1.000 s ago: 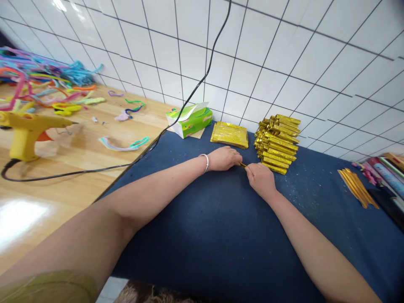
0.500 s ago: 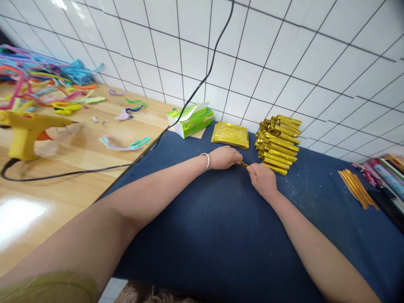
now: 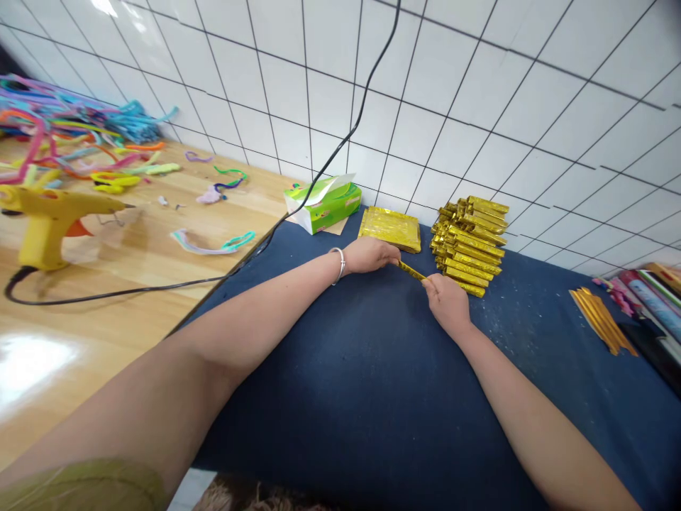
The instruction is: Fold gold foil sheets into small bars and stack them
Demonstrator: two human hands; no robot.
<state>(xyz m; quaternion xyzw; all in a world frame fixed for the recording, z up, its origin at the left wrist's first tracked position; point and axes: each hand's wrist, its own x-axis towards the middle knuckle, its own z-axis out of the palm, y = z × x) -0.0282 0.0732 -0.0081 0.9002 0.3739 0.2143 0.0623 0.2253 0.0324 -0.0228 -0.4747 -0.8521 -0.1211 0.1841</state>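
A narrow folded strip of gold foil paper [image 3: 411, 271] stretches between my two hands, just above the dark blue cloth [image 3: 362, 383]. My left hand [image 3: 371, 255], with a silver bangle at the wrist, pinches its left end. The right end is pinched by my right hand [image 3: 447, 301]. Behind my left hand lies a flat stack of gold foil sheets [image 3: 391, 227]. Beyond my right hand sits a pile of folded gold foil strips [image 3: 471, 245], and the hand overlaps its near edge in view.
A green tissue box [image 3: 333, 207] stands by the tiled wall. A black cord [image 3: 340, 140] runs past it to the yellow glue gun [image 3: 47, 216] at left. Colourful pipe cleaners [image 3: 69, 128] litter the wooden table. At right lie orange-gold strips [image 3: 603, 321] and books [image 3: 652, 301].
My hands have drawn slightly apart, the left moving left and a little away from me. More of the gold foil strip shows between them.
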